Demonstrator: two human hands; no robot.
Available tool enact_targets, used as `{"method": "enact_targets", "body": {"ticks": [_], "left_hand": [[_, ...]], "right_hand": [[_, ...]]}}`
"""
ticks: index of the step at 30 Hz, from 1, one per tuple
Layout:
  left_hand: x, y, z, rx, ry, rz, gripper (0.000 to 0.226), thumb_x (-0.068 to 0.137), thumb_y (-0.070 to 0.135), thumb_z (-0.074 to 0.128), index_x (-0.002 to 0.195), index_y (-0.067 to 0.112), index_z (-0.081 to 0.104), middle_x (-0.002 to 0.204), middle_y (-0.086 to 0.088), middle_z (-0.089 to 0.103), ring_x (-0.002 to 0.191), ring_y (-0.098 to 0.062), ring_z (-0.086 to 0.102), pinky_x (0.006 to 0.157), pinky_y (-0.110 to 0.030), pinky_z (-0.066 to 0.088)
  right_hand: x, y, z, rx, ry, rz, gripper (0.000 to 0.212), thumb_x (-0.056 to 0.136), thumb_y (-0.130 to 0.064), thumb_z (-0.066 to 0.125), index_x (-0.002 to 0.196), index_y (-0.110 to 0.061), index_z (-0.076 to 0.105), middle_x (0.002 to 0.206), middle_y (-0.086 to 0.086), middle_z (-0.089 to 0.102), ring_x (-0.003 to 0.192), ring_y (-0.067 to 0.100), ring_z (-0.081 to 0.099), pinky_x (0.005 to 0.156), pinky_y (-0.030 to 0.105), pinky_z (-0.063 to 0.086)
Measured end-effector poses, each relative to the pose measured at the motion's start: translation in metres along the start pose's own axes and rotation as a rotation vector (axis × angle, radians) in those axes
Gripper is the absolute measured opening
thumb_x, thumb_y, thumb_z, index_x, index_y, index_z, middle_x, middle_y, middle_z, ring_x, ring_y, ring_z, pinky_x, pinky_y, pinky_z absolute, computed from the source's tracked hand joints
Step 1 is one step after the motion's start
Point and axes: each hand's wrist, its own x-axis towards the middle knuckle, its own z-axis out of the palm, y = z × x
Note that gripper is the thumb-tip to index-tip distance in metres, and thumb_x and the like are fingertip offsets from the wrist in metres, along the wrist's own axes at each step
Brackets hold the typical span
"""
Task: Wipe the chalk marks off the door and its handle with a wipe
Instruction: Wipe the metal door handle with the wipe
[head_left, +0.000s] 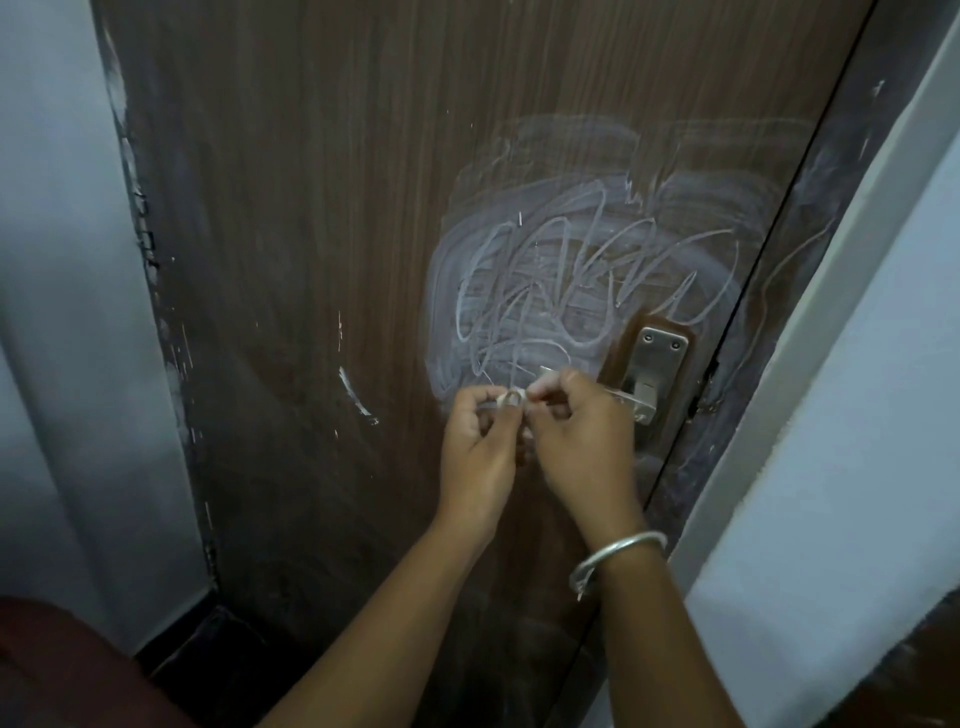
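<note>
Two-handed fingertip pinch on small pale wad (511, 400), left hand (475, 447) and right hand (582, 441), before door (311, 260).
Just above the fingers, chalk marks (571, 280); just right of them, handle (644, 400); at right wrist, bangle (613, 561).

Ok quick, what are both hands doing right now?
Left hand: its fingers pinch a small whitish scrap, maybe the wipe.
Right hand: its fingers pinch the same scrap from the other side.
</note>
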Motion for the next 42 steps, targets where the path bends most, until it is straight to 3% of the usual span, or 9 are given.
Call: {"method": "enact_targets", "body": {"ticks": [5,9,12,15,23,27,32,36,42], "left_hand": [[0.009,0.0,-0.005,0.125,0.042,-0.003,0.007,0.085,0.01,0.062,0.085,0.017,0.059,0.084,-0.017,0.067,0.075,-0.024,0.066,0.062,-0.033,0.055],[0.024,0.007,-0.002,0.267,0.041,0.051,0.017,0.082,0.007,0.063,0.08,0.023,0.063,0.078,-0.007,0.068,0.072,-0.02,0.065,0.068,-0.039,0.054],[0.038,0.013,0.003,0.382,0.042,0.101,0.015,0.081,0.008,0.064,0.082,0.023,0.066,0.076,-0.002,0.068,0.072,-0.019,0.066,0.071,-0.04,0.053],[0.046,0.015,0.011,0.466,0.011,0.106,0.011,0.084,0.011,0.062,0.093,0.016,0.067,0.083,-0.004,0.07,0.079,-0.019,0.067,0.077,-0.039,0.054],[0.04,0.016,0.018,0.489,-0.16,0.102,0.014,0.09,0.013,0.053,0.088,0.006,0.065,0.073,-0.008,0.057,0.068,-0.016,0.051,0.065,-0.032,0.042],[0.043,0.017,0.019,0.501,-0.185,0.089,0.016,0.092,0.005,0.049,0.094,0.003,0.065,0.084,-0.014,0.065,0.075,-0.018,0.058,0.07,-0.031,0.047],[0.039,0.013,0.016,0.428,-0.2,0.043,0.025,0.094,0.004,0.046,0.079,0.016,0.062,0.073,-0.007,0.059,0.066,-0.013,0.054,0.065,-0.027,0.046],[0.036,0.014,0.015,0.376,-0.193,-0.019,0.028,0.094,0.004,0.046,0.079,0.018,0.063,0.069,-0.001,0.06,0.061,-0.009,0.051,0.057,-0.016,0.045],[0.03,0.013,0.016,0.361,-0.153,-0.081,0.022,0.094,0.003,0.046,0.081,0.01,0.062,0.07,-0.008,0.059,0.059,-0.012,0.052,0.062,-0.025,0.045]], "right_hand": [[-0.02,0.014,0.022,0.215,0.054,0.086,0.03,0.083,-0.001,0.057,0.085,-0.031,0.059,0.087,-0.004,0.068,0.081,0.011,0.067,0.076,0.036,0.055],[-0.024,0.017,0.027,0.391,0.143,0.169,0.037,0.082,0.004,0.061,0.088,-0.031,0.054,0.089,-0.01,0.065,0.082,-0.002,0.065,0.072,0.015,0.051],[-0.029,0.023,0.027,0.364,0.137,0.213,0.039,0.081,0.006,0.061,0.088,-0.031,0.051,0.089,-0.01,0.063,0.078,-0.005,0.063,0.073,0.013,0.05],[-0.034,0.032,0.025,0.282,0.11,0.245,0.037,0.082,0.002,0.061,0.09,-0.033,0.049,0.082,-0.009,0.065,0.071,0.003,0.063,0.068,0.018,0.05],[-0.038,0.04,0.019,0.25,0.129,0.236,0.039,0.081,0.001,0.064,0.088,-0.034,0.048,0.08,-0.011,0.064,0.067,-0.01,0.059,0.06,0.002,0.041],[-0.04,0.041,0.02,0.264,0.121,0.244,0.037,0.08,0.0,0.064,0.092,-0.031,0.049,0.081,-0.008,0.064,0.067,-0.012,0.058,0.06,0.0,0.04],[-0.045,0.046,0.023,0.249,0.071,0.266,0.033,0.081,-0.004,0.066,0.098,-0.028,0.052,0.083,-0.008,0.064,0.071,-0.004,0.06,0.062,0.004,0.043],[-0.05,0.048,0.025,0.239,0.054,0.273,0.031,0.081,-0.006,0.066,0.098,-0.027,0.052,0.083,-0.008,0.064,0.072,0.0,0.061,0.062,0.006,0.045],[-0.052,0.047,0.021,0.265,0.064,0.297,0.034,0.081,-0.005,0.066,0.094,-0.033,0.051,0.083,-0.008,0.065,0.069,-0.002,0.061,0.061,0.007,0.045]]}}
